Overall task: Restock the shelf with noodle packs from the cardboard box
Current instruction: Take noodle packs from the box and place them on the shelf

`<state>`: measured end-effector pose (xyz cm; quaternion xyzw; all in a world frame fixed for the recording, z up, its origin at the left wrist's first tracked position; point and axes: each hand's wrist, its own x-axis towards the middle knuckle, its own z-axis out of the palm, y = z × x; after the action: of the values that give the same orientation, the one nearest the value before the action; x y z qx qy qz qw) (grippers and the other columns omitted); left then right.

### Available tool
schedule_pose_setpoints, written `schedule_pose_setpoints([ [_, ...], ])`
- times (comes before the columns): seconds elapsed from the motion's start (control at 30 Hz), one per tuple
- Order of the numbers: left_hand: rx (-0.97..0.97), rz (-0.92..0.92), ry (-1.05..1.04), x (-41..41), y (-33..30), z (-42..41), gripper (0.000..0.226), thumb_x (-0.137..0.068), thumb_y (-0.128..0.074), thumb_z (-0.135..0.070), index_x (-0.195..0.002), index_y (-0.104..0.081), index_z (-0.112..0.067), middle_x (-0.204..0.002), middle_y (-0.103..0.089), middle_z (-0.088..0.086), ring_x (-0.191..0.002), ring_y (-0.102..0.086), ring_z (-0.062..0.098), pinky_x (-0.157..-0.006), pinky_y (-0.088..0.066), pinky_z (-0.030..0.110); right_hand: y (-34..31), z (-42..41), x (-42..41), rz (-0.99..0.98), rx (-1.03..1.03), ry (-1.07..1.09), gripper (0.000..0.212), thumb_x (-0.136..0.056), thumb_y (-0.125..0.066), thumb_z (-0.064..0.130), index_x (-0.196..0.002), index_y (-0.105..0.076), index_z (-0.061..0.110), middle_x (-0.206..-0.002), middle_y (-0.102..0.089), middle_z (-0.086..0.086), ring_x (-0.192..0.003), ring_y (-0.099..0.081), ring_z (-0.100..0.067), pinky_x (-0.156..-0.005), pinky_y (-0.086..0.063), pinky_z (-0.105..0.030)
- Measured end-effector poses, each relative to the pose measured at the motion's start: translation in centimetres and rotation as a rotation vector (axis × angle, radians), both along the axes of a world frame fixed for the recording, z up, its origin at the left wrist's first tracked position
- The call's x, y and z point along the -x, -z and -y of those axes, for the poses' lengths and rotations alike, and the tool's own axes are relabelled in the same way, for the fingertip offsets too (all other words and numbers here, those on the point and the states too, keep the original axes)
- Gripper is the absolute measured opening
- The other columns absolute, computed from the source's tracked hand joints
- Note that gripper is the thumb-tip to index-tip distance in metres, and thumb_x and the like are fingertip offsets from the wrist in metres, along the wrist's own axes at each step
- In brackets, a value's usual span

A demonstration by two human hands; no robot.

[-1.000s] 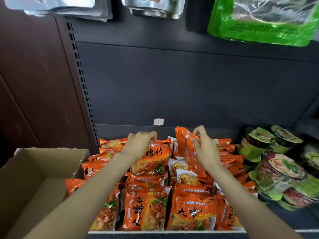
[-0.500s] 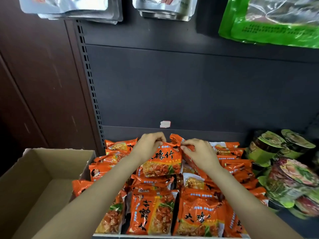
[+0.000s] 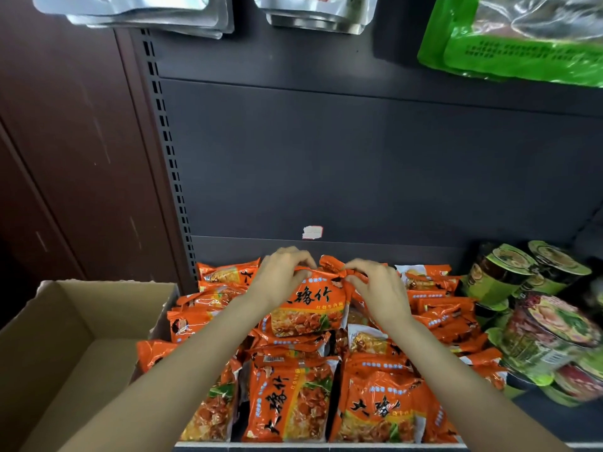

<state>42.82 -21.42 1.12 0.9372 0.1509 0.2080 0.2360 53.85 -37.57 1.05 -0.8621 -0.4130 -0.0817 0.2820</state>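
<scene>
Now, at the shelf: both hands up at the back row of orange packs.
Left hand [image 3: 282, 275]: fingers curled, pinched the top left edge of the raised noodle pack [image 3: 306, 308].
Right hand [image 3: 380, 290]: fingers curled, pinched the top right corner of the same pack.
Raised noodle pack: stood upright, printed face toward the camera, propped on the packs beneath, toward the rear of the shelf [image 3: 326, 445].
Other noodle packs [image 3: 290, 399]: lay crowded in rows over the shelf, front ones flat and face up, rear ones overlapped and tilted.
Cardboard box [image 3: 49, 353]: sat open just left of the shelf, right wall touching the nearest packs; visible part of the floor bare.
Noodle cups [image 3: 502, 272]: green-lidded, stacked on their sides at the right of the packs; a red-patterned bowl [image 3: 551, 334] in front, blurred.
Back panel [image 3: 359, 158]: dark, with a small pale sticker [image 3: 312, 232] above the hands.
Overhead: silver pouches [image 3: 146, 11] and green bags [image 3: 522, 37] hung along the top.
</scene>
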Motion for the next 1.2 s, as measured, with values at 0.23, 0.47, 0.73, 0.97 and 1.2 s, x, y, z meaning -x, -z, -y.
schedule_pose_setpoints([
  [0.23, 0.12, 0.025, -0.256, 2.8, 1.2, -1.4, 0.044, -0.072, -0.076, -0.042, -0.081, -0.041, -0.018, -0.08, -0.049, -0.002, -0.073, -0.046, 0.015, -0.06, -0.037, 0.024, -0.2, -1.2, 0.6, 0.033, 0.063, 0.065, 0.021, -0.091, -0.059, 0.025, -0.112, -0.065, 0.026, -0.109, -0.068, 0.004, -0.088, -0.066, -0.014, -0.056, -0.042, -0.019],
  [0.47, 0.154, 0.043, -0.335, 5.6, 3.2, -2.7, 0.04, -0.077, -0.074, -0.038, -0.067, -0.042, -0.016, -0.065, -0.048, -0.001, -0.055, -0.044, 0.013, -0.052, -0.035, 0.025, 0.1, -2.4, 1.3, 0.051, 0.103, 0.119, 0.023, -0.093, -0.057, 0.021, -0.115, -0.059, 0.026, -0.106, -0.062, 0.001, -0.076, -0.062, -0.012, -0.045, -0.029, -0.012],
  [0.73, 0.287, -0.14, -0.169, 6.2, 5.2, -3.0, 0.028, -0.095, -0.053, -0.027, -0.067, -0.049, -0.023, -0.059, -0.054, 0.002, -0.053, -0.05, 0.017, -0.057, -0.043, 0.031, 0.4, -2.2, 1.2, 0.07, 0.253, -0.056, 0.03, -0.096, -0.048, 0.024, -0.121, -0.06, 0.035, -0.11, -0.052, 0.007, -0.078, -0.054, -0.007, -0.048, -0.034, -0.014],
  [0.97, 0.588, -0.005, -0.201, 5.2, 4.7, -2.1, 0.012, -0.091, -0.06, -0.018, -0.085, -0.055, -0.009, -0.079, -0.065, 0.007, -0.084, -0.069, 0.021, -0.079, -0.058, 0.035, 0.1, -2.1, 2.1, 0.132, 0.284, -0.003, 0.03, -0.089, -0.06, 0.039, -0.117, -0.063, 0.03, -0.113, -0.053, 0.007, -0.098, -0.059, -0.011, -0.068, -0.05, -0.024],
  [1.2, 0.266, -0.333, -0.117, 6.1, 5.5, -3.2, 0.03, -0.091, -0.057, -0.038, -0.09, -0.063, -0.009, -0.079, -0.063, 0.004, -0.074, -0.059, 0.018, -0.073, -0.044, 0.024, 0.3, -2.5, 2.5, 0.171, 0.237, 0.065, 0.024, -0.09, -0.06, 0.032, -0.113, -0.066, 0.027, -0.108, -0.057, 0.004, -0.093, -0.062, -0.014, -0.064, -0.051, -0.025],
])
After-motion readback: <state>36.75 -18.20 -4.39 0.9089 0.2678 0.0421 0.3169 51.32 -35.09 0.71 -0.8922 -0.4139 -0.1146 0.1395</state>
